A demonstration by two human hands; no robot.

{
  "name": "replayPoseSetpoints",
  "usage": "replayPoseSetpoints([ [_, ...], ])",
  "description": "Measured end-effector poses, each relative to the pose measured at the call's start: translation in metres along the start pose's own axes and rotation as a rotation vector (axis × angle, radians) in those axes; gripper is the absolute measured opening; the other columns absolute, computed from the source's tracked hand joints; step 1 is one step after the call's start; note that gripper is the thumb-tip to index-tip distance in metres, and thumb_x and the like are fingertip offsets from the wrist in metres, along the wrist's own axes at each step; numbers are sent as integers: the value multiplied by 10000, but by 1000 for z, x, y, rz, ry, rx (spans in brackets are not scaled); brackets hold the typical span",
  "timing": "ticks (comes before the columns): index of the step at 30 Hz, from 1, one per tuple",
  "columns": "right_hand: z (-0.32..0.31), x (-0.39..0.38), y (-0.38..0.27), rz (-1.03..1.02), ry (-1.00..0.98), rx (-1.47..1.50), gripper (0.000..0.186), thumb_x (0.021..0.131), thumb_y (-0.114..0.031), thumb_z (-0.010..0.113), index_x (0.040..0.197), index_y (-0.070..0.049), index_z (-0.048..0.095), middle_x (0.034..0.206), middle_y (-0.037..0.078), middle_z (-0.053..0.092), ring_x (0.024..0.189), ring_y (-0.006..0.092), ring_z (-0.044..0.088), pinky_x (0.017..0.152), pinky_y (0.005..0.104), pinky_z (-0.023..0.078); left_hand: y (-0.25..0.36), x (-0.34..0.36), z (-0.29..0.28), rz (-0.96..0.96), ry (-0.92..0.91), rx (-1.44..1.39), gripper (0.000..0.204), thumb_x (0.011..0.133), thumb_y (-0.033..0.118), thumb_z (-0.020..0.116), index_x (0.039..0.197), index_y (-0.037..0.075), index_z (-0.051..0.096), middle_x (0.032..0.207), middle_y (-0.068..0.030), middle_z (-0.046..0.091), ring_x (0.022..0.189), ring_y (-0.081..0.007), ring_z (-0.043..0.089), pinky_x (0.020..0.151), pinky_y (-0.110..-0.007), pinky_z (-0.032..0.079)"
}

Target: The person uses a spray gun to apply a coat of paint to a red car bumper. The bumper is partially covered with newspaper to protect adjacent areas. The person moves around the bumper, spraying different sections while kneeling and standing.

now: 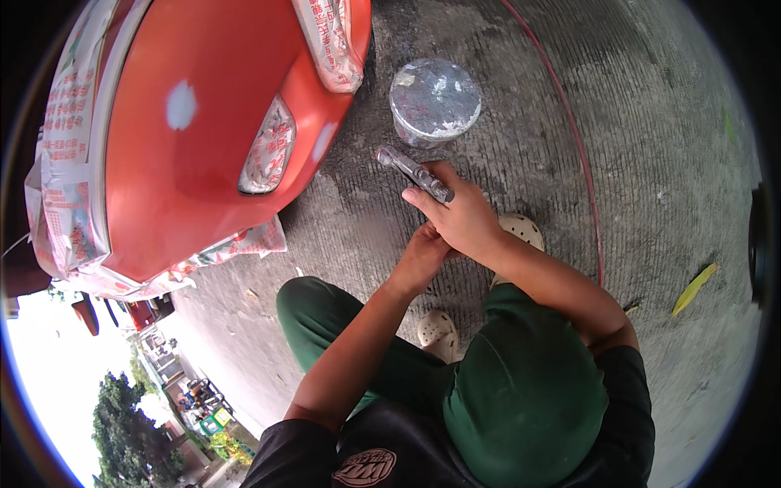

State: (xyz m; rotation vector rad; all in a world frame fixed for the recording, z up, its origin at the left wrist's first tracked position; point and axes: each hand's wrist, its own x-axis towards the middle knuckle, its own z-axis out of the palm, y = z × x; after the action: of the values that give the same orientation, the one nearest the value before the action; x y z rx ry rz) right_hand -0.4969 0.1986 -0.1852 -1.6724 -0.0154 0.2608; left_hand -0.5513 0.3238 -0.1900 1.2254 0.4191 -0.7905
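A slim grey tool (415, 173) is pointing forward and leftward from the right hand (464, 207), whose thumb and fingers are gripping its near end. The left hand (421, 259) is curling just behind and left of the right hand; whether it is holding anything, I cannot tell. Ahead of both hands, a paint-smeared round tub (435, 98) is standing on the rough concrete floor (651, 163). Left of them, an orange-red car bumper (203, 187) is bulging out, masking wrap (69, 122) covering parts of it. Right of them, a red hose (569, 122) is running along the floor
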Motion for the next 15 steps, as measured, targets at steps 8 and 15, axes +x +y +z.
replayPoseSetpoints([
  [8,5,-7,-14,70,-144,-29,541,944,-453,720,1252,-22,612,1040,244,736,988,456,708,841,508,550,-6,-18,-7,23,-3,7,271,1059,189,603,1266,20,648,1208,-56,704,1109,-162,671,986,-361,547],
  [15,7,-9,-11,43,-218,29,509,953,-425,729,1250,-30,606,1005,224,744,955,396,729,806,455,551,-15,-29,-10,18,5,-30,270,1070,221,593,1265,44,651,1183,-31,704,1063,-130,654,938,-323,541],
])
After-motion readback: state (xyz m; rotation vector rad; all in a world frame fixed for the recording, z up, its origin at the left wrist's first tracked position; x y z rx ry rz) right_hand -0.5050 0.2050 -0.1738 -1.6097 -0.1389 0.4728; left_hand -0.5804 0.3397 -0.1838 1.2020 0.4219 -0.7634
